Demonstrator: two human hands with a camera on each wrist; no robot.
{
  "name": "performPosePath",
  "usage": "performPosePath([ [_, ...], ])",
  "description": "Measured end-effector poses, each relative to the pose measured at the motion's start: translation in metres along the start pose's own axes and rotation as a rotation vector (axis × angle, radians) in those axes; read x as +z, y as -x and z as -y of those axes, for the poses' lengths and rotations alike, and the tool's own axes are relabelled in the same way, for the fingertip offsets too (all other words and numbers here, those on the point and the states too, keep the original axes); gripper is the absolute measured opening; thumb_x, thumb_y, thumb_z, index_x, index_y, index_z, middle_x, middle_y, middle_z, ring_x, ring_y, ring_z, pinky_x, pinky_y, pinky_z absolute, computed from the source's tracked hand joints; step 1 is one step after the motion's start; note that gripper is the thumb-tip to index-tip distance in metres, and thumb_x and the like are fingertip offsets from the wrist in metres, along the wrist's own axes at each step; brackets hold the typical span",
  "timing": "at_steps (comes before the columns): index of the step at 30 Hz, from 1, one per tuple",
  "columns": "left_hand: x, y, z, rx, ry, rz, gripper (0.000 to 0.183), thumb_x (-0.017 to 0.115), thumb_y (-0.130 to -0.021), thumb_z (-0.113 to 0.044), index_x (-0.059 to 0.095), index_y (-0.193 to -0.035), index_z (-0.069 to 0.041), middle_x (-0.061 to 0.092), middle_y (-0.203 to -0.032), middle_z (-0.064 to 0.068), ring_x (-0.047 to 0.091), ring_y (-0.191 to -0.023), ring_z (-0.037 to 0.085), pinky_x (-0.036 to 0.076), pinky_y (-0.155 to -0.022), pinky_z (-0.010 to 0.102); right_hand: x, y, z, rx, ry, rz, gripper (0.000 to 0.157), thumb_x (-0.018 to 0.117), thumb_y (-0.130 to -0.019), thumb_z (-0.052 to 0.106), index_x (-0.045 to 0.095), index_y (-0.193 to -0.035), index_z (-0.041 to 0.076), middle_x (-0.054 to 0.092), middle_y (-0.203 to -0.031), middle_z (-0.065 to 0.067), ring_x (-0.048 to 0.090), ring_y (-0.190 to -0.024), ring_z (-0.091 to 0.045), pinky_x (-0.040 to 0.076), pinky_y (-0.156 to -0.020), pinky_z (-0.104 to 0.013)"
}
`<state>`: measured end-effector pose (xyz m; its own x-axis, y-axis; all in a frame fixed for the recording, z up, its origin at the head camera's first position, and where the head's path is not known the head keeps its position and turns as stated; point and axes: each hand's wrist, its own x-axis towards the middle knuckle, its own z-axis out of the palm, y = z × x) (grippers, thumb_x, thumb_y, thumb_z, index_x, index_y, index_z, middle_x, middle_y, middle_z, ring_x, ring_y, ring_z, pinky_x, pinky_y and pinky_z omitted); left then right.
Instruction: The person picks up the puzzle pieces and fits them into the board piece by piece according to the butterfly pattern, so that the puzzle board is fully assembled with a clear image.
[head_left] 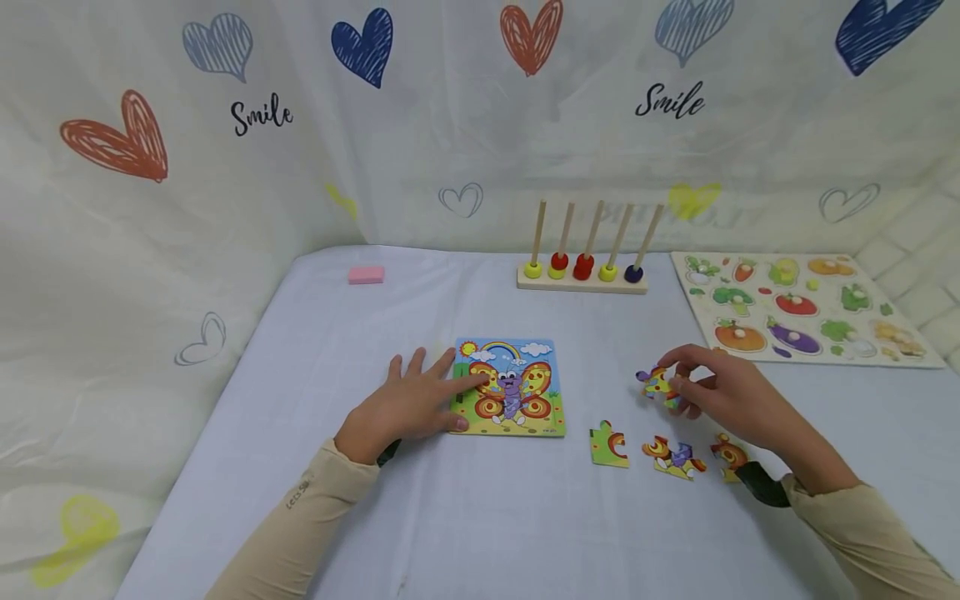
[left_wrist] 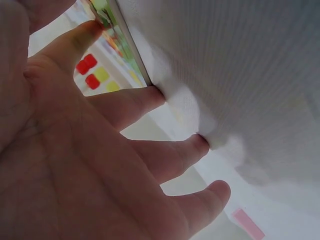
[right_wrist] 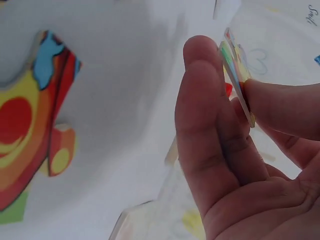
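Observation:
A square butterfly jigsaw puzzle point(head_left: 517, 396) lies flat on the white table. My left hand point(head_left: 416, 404) is spread at its left side, with the index finger and thumb touching the picture. In the left wrist view the other fingers point(left_wrist: 170, 157) reach out past the puzzle's edge. To the right, my right hand point(head_left: 723, 387) pinches a colourful jigsaw piece point(head_left: 656, 385) between thumb and fingers, above the table. The right wrist view shows this piece point(right_wrist: 237, 75) edge-on. Below that hand lie loose pieces: a green one point(head_left: 606, 446), a purple-and-orange one point(head_left: 675, 457) and an orange one point(head_left: 727, 457), partly covered by the wrist strap.
Towards the back stands a wooden bead stacker point(head_left: 581, 283) with upright pegs and coloured rings. A vegetable peg board point(head_left: 806, 312) lies at the back right, beyond my right hand. A pink block point(head_left: 366, 275) sits at the back left. Behind the table hangs a heart-printed curtain point(head_left: 420, 125).

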<state>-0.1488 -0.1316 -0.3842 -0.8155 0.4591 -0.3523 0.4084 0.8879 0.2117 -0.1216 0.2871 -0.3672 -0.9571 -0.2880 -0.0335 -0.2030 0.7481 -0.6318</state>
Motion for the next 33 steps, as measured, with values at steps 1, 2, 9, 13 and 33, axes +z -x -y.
performPosePath([
  [1,0.0,0.0,0.0,0.001,0.001,-0.002,0.072,0.074,-0.1,-0.049,0.044,-0.165,-0.04,0.019,-0.177,0.014,0.014,-0.156,0.056,0.011,-0.12,0.075,0.0,-0.001,0.001,0.001,-0.002,0.0,0.024,0.066,-0.107,0.005,0.065,-0.131,0.004,0.07,-0.095,-0.002,0.07,-0.074,-0.016,0.059,-0.069,-0.029],
  [2,0.0,0.0,0.001,0.002,0.004,-0.004,0.072,0.074,-0.1,-0.049,0.044,-0.165,-0.04,0.019,-0.177,0.014,0.014,-0.156,0.056,0.011,-0.12,0.076,0.0,-0.003,0.002,0.0,-0.006,-0.002,0.024,0.066,-0.107,0.005,0.065,-0.131,0.004,0.07,-0.095,-0.003,0.07,-0.073,-0.016,0.059,-0.069,-0.029],
  [9,-0.001,0.0,0.001,0.005,0.027,-0.014,0.076,0.074,-0.099,-0.049,0.041,-0.167,-0.037,0.018,-0.178,0.013,0.012,-0.157,0.056,0.008,-0.121,0.075,0.004,-0.013,0.009,-0.031,-0.012,-0.034,0.025,0.068,-0.106,0.007,0.068,-0.131,0.007,0.071,-0.096,-0.002,0.069,-0.07,-0.014,0.056,-0.069,-0.027],
  [13,-0.001,0.0,0.0,0.001,0.016,-0.015,0.078,0.074,-0.099,-0.05,0.038,-0.168,-0.037,0.02,-0.177,0.013,0.013,-0.157,0.055,0.009,-0.121,0.075,0.006,-0.02,0.015,-0.028,-0.006,-0.039,0.026,0.069,-0.106,0.009,0.07,-0.132,0.008,0.072,-0.093,-0.001,0.068,-0.07,-0.015,0.057,-0.067,-0.028],
  [33,-0.002,0.002,0.002,0.002,0.041,-0.033,0.083,0.078,-0.097,-0.049,0.039,-0.168,-0.033,0.024,-0.176,0.012,0.016,-0.156,0.054,0.009,-0.121,0.076,0.035,-0.057,0.053,-0.044,-0.128,-0.003,0.019,0.07,-0.104,0.006,0.072,-0.124,0.005,0.071,-0.091,-0.006,0.068,-0.067,-0.026,0.05,-0.055,-0.029],
])
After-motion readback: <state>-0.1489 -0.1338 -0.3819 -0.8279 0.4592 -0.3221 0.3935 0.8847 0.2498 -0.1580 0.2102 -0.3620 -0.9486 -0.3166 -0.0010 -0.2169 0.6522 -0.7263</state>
